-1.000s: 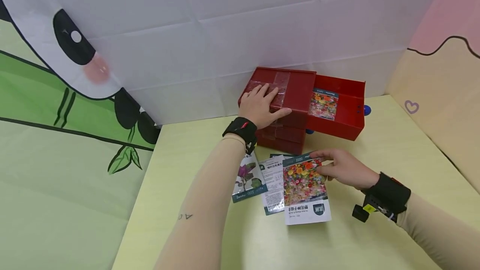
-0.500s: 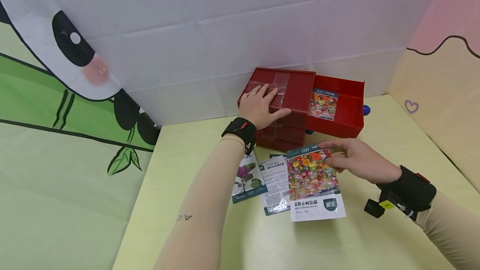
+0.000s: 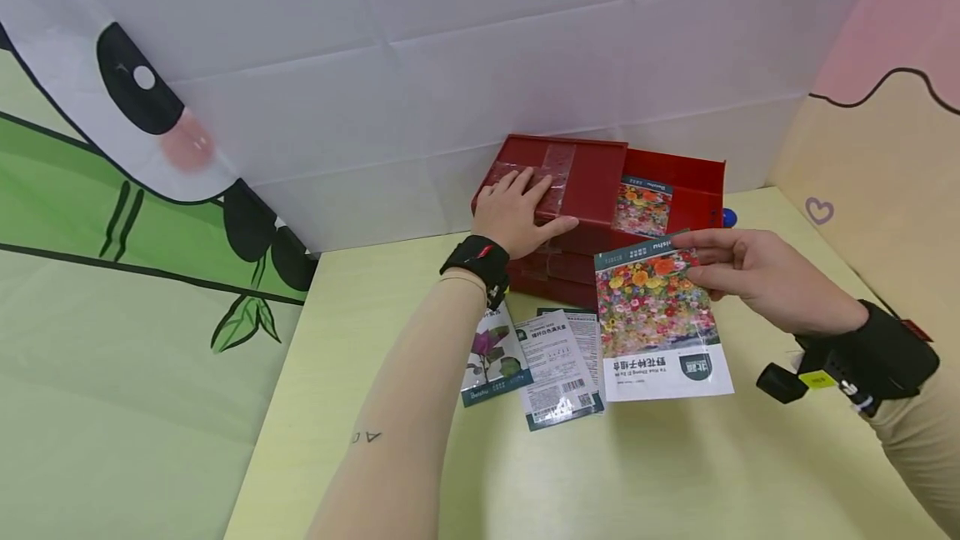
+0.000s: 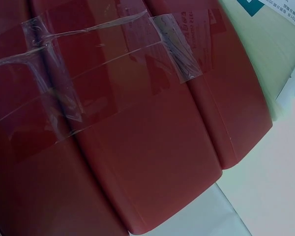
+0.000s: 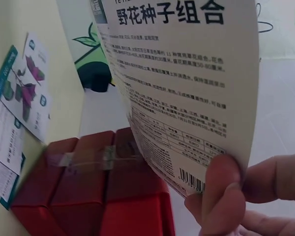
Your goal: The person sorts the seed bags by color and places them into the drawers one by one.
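The held packet point(image 3: 660, 315) is hanging by the open drawer point(image 3: 697, 198), the right hand point(image 3: 772, 273) pinching its edge; keeping that pinch light should avoid creases. The left hand point(image 3: 513, 213) is resting spread on the red cabinet point(image 3: 596, 173). The held packet is masking part of the drawer; the left forearm point(image 3: 420, 398) is hiding some of the purple-flower packet point(image 3: 491, 357).

Left hand point(image 3: 513, 212) on box point(image 3: 592, 177) (red, taped) | right hand point(image 3: 772, 280) pinches flower-printed packet point(image 3: 660, 315) | drawer point(image 3: 696, 197) extended
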Available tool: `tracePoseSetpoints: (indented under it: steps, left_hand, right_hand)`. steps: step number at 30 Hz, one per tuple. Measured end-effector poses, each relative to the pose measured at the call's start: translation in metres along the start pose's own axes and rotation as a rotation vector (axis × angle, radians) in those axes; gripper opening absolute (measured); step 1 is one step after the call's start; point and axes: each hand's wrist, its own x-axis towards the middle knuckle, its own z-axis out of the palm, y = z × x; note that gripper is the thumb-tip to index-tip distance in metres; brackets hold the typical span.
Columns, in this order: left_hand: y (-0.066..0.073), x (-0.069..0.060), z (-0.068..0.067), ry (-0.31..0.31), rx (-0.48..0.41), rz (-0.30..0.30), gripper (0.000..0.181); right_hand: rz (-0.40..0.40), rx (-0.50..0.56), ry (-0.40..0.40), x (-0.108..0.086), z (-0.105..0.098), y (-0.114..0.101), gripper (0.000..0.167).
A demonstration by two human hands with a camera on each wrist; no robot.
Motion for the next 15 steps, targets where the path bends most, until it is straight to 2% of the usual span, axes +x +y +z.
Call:
tracePoseSetpoints:
  steps: [8,15]
  left_hand:
    - [-0.001,-0.001,-0.002,-0.005,0.004,0.003,0.09]
    - [0.0,-0.002,-0.002,-0.013,0.0,-0.001,0.091]
  right_hand:
    - [0.039,0.086,0.118,0.006,-0.024,-0.005,0.043]
    - [0.032,0.065,0.165,0.015,-0.04,-0.003,0.046]
